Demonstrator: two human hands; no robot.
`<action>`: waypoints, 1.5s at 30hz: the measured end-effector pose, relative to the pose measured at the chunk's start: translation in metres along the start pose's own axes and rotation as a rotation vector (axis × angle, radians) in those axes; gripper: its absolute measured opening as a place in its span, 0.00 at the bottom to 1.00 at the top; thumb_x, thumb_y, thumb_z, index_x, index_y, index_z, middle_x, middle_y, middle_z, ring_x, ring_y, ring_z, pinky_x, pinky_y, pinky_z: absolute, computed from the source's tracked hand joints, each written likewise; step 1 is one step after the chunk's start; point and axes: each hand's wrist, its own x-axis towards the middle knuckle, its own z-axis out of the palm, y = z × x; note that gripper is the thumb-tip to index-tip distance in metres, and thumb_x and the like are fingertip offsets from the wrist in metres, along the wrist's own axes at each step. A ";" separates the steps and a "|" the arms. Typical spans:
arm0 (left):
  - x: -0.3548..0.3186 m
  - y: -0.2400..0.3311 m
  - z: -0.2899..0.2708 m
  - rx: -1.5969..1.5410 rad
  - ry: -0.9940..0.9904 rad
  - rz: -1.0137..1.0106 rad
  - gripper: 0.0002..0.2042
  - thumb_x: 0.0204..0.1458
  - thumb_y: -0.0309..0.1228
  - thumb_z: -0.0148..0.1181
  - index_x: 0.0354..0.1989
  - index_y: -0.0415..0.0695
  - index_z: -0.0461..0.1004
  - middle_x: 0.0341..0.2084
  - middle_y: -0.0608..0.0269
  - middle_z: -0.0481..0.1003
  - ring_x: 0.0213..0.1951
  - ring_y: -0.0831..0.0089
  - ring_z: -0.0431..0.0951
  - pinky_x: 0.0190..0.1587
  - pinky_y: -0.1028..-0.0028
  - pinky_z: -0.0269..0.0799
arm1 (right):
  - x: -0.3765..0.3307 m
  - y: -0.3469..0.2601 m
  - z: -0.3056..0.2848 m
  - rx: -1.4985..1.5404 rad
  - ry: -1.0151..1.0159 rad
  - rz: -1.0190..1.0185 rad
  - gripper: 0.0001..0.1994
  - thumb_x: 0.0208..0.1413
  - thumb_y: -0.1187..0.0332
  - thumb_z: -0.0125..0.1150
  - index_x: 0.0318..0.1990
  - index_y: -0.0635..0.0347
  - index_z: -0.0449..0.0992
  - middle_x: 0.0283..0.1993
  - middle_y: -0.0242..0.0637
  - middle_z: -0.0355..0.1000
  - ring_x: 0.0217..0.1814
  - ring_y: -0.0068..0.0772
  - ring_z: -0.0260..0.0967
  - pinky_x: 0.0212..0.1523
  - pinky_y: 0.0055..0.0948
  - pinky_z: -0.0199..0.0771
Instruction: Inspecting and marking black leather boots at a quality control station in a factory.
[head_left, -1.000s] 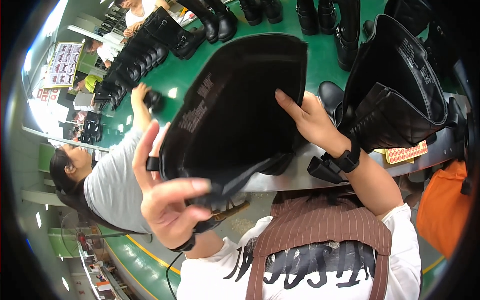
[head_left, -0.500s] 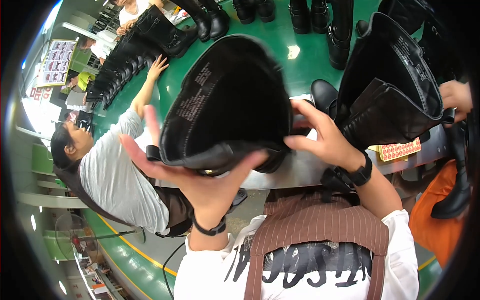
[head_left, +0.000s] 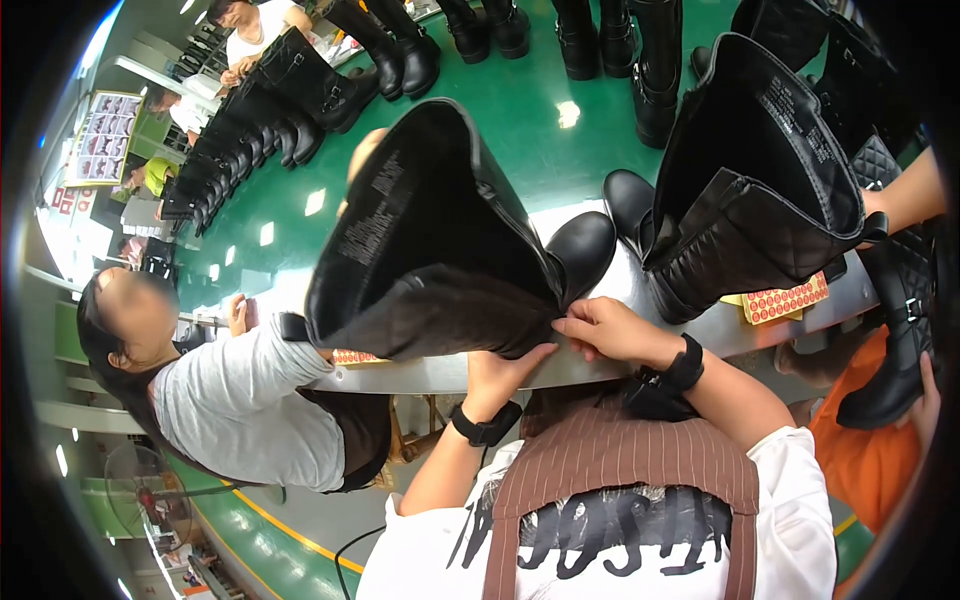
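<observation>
Tall black boot [head_left: 430, 320] is in both hands at the near edge of a long green worktable [head_left: 510, 130], shaft tilted so the open top faces the cam; can't tell if the sole touches down. Worktable has a bright metal border [head_left: 440, 376] on the near side. Co-worker in grey [head_left: 250, 400] sits L of the boot; someone in orange clothing [head_left: 850, 480] is at far R, where a hand [head_left: 927, 395] holds a spare boot [head_left: 885, 400].

Row of boots [head_left: 235, 150] lines the table, upper L; buckled boot [head_left: 655, 105] stands upright across the top, w/ others nr it. Quilted boot [head_left: 740, 240] stands just R of the tall one, open at top.

Inside both open shafts: dark lining w/ pale printing, no contents visible; deep part of the tall one too dark to read.

L hand [head_left: 497, 382] grasps the tall boot low at the back, thumb against it, other fingers mostly hidden. R hand [head_left: 610, 330] has thumb & forefinger close together at the ankle; can't tell if anything's btwn them.

Sticker sheet [head_left: 787, 300], yellow w/ red dots, lies by the quilted boot. Smallest: black pull loop [head_left: 293, 327] on the tall boot's rim.
</observation>
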 end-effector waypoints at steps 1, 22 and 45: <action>-0.001 -0.004 0.000 0.038 -0.018 -0.024 0.23 0.39 0.20 0.74 0.47 0.37 0.75 0.41 0.61 0.78 0.42 0.72 0.78 0.46 0.73 0.73 | -0.003 -0.011 -0.001 0.109 -0.071 0.095 0.18 0.62 0.59 0.56 0.25 0.64 0.73 0.20 0.28 0.70 0.19 0.19 0.66 0.23 0.23 0.66; -0.016 0.112 -0.026 0.978 -0.460 -0.195 0.19 0.54 0.45 0.63 0.30 0.36 0.78 0.18 0.54 0.77 0.25 0.55 0.80 0.29 0.63 0.74 | -0.179 -0.145 -0.034 -1.099 1.268 -0.632 0.26 0.29 0.78 0.61 0.43 0.50 0.81 0.32 0.34 0.53 0.35 0.34 0.51 0.36 0.28 0.58; 0.115 0.122 0.118 -0.114 -0.081 0.068 0.12 0.63 0.34 0.52 0.37 0.35 0.73 0.13 0.46 0.65 0.15 0.52 0.64 0.22 0.63 0.61 | -0.193 -0.104 -0.078 -0.922 1.209 -1.123 0.18 0.38 0.73 0.73 0.32 0.50 0.67 0.49 0.41 0.52 0.47 0.55 0.70 0.44 0.46 0.75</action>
